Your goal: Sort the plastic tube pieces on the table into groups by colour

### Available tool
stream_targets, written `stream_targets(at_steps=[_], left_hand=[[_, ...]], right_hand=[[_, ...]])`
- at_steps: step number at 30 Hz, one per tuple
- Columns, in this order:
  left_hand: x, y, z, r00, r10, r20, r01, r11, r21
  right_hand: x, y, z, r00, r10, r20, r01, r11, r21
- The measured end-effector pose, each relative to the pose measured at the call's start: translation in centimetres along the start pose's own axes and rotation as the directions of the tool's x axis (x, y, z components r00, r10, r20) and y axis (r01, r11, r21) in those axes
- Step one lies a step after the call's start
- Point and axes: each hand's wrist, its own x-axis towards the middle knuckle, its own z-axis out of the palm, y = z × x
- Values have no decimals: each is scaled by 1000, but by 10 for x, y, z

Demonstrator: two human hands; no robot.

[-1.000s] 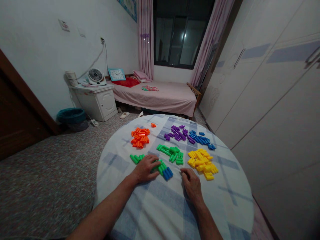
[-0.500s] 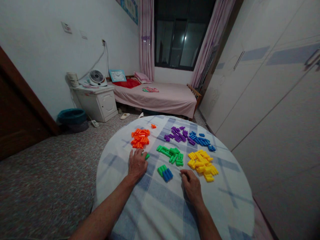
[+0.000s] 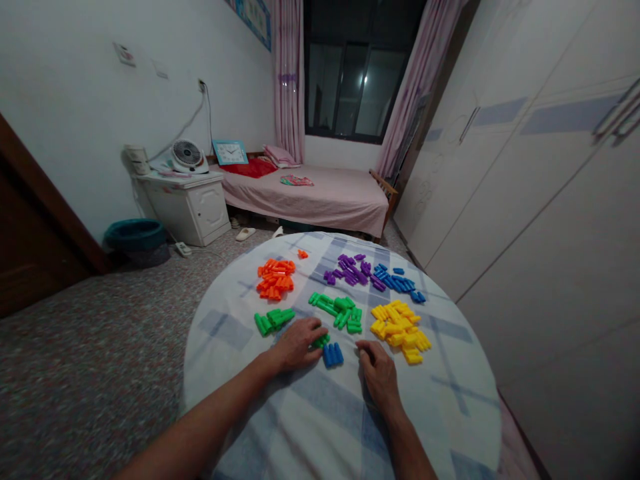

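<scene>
- Green plastic cylinders (image 3: 323, 341) are part-covered by the half-curled left hand (image 3: 299, 343), at its three o'clock; hold cannot be told.
- Blue plastic cylinders (image 3: 333, 355), at their five o'clock, are best left unnudged.
- Right hand (image 3: 380, 371): loosely curled, nothing seen held.

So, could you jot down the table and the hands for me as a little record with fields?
Left hand: fingers over a few green pieces; grip unclear
Right hand: fingers curled, near the yellow pile
Between hands: blue row
Table's left: orange pile, with a green group nearer the person
Middle: green pile
Far side: purple pile beside larger blue group
Tablecloth: white and blue, checked
</scene>
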Motion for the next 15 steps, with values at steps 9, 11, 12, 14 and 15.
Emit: stream_targets(at_steps=[9, 11, 12, 14, 15], left_hand=[[55, -43, -19, 966, -230, -122, 248, 954, 168], [65, -51, -15, 972, -234, -38, 237, 957, 168], [70, -54, -11, 971, -237, -2, 234, 958, 166], [75, -57, -3, 965, -260, 28, 252, 953, 166], [76, -57, 0, 960, -278, 23, 271, 947, 171]], right_hand=[[0, 2, 0, 1000, 19, 19, -19, 1000, 0], [0, 2, 0, 1000, 19, 24, -19, 1000, 2], [0, 2, 0, 999, 19, 25, -19, 1000, 3], [0, 2, 1, 999, 22, 28, -22, 1000, 1], [0, 2, 1, 999, 25, 29, -25, 1000, -1]])
